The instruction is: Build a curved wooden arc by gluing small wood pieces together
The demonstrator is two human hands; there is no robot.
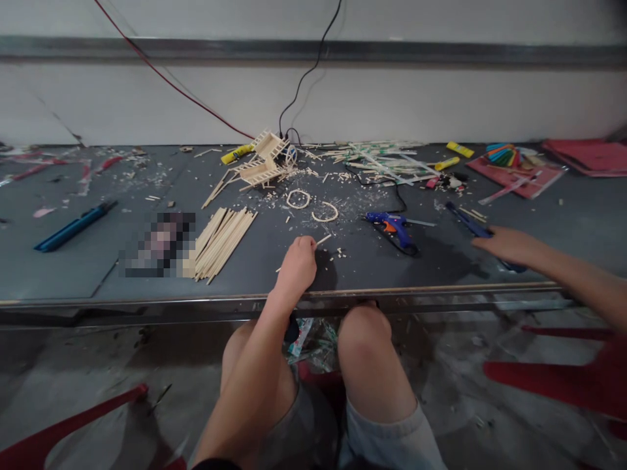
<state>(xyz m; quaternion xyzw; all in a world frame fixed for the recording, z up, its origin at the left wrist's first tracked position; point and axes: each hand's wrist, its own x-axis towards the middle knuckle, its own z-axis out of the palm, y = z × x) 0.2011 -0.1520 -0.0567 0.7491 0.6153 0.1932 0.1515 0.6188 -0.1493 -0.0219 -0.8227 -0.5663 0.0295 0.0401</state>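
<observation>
My left hand (pixel 296 264) is closed in a pinch at the table's front, holding a thin wooden stick (pixel 323 239) whose end pokes out to the right. Far to the right, my right hand (pixel 507 247) is wrapped round a long dark blue hand tool (pixel 467 220); its exact kind is hard to make out. Just beyond my left hand lie a closed ring of short stick pieces (pixel 298 199) and a half-open ring (pixel 326 212). A blue glue gun (pixel 392 228) with an orange trigger rests between my hands. Left of them is a bundle of wooden sticks (pixel 225 245).
A small cart-like stick model (pixel 262 166) stands at the back, beside a yellow tube (pixel 236 154). Stick scraps and plastic wrappers (pixel 386 160) litter the rear. A blue long tool (pixel 73 226) lies left. Red folders (pixel 588 156) lie far right. Black cords cross the table.
</observation>
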